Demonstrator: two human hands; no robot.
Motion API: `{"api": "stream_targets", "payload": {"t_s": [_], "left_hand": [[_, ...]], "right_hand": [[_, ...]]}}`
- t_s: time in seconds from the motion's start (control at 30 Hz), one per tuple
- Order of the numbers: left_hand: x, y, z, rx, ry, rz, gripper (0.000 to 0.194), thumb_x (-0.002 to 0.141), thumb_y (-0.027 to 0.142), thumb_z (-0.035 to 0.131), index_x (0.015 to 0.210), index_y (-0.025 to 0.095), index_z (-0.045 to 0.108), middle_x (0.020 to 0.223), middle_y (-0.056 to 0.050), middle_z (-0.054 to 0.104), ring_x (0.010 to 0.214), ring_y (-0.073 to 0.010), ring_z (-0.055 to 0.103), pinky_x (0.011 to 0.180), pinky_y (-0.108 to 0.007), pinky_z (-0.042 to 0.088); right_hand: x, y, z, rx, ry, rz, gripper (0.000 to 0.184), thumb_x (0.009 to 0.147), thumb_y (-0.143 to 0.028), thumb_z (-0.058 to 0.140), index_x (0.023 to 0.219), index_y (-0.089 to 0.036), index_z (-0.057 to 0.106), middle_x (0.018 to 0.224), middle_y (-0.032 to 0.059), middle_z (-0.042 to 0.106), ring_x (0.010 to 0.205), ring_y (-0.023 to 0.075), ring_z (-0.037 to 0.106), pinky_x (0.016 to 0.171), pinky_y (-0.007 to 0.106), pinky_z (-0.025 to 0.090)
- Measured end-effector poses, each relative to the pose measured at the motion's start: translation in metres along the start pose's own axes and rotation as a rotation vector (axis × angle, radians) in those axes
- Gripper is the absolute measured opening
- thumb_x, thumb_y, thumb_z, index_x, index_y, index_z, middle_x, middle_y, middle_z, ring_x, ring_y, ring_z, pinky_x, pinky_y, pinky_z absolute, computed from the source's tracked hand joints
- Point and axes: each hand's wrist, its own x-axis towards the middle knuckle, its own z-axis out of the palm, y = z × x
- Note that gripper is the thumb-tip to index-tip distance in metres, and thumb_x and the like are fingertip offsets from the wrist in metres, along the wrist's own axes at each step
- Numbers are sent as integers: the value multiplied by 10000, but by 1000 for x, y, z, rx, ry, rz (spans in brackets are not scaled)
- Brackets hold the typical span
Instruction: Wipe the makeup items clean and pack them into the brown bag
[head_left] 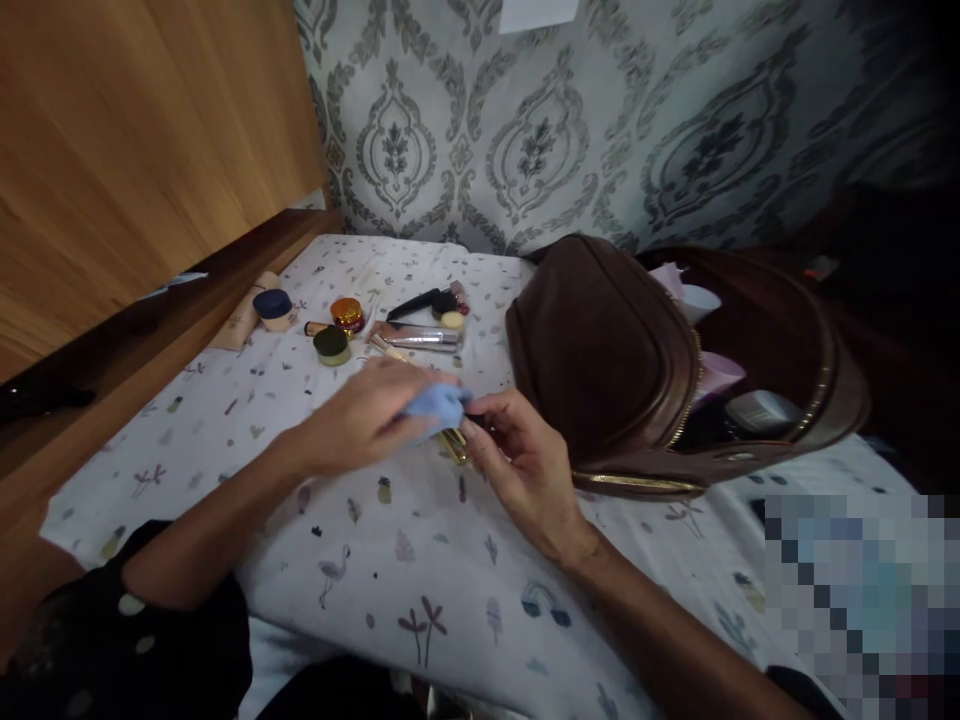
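My left hand (367, 410) is closed on a light blue cloth (439, 405). The cloth wraps around part of a small dark item (475, 420), which the fingertips of my right hand (521, 450) pinch from the other side. What kind of item it is, I cannot make out. Just below the cloth a gold tube-like thing (454, 445) shows, partly covered. Beyond my left hand lie a silver tube (424, 337), a black slim item (412, 304) and a round jar with a dark green lid (331, 347).
A brown leather bag (600, 350) stands unzipped on the right, with pale cups and bottles inside. Farther left are an orange-lidded jar (347, 314), a blue-lidded jar (273, 308) and a beige tube (244, 312). A wooden panel (150, 130) borders the patterned white sheet (405, 520).
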Motion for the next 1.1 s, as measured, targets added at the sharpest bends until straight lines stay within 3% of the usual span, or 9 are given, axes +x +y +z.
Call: {"api": "stream_targets", "payload": {"t_s": [0.13,0.27,0.47,0.63,0.87,1.1], "left_hand": [[0,3,3,-28,-179,-50,299,1029,417,421,1060,185,607,972,-51,677,892,-192,618,831,-321,468],[-3,-17,-18,-286,-233,-180,286,1000,431,488,909,174,571,767,14,547,680,-122,519,650,-246,437],[-4,-34,-39,-504,-318,-245,183,960,346,578,947,167,611,826,-5,595,744,-122,558,689,-235,476],[-4,-39,-24,-716,-218,-300,220,923,338,640,799,172,566,656,27,570,589,-105,554,594,-230,492],[-7,-50,-9,-735,0,-414,301,875,423,685,765,149,623,604,32,551,520,-73,478,498,-181,418],[-5,-46,-9,-728,17,-370,296,883,430,676,868,137,637,569,45,529,476,-72,438,462,-183,378]], "right_hand": [[-2,0,1,21,-9,-21,87,933,-294,629,969,-215,630,736,-26,578,599,106,552,557,239,478],[5,-6,-3,83,105,-6,117,922,-308,658,944,-202,614,693,-38,570,535,93,547,517,230,472],[10,-11,-5,86,254,-18,193,897,-358,694,925,-195,594,685,-37,584,494,84,539,475,223,477],[9,-12,-5,124,230,42,219,893,-387,701,902,-203,582,683,-33,596,486,84,541,469,226,474],[11,-11,-4,168,163,80,226,860,-372,725,902,-201,583,644,-42,587,478,89,527,455,225,464],[10,-13,-5,216,166,102,200,870,-355,714,899,-186,610,633,-42,566,486,86,530,441,204,433]]}}
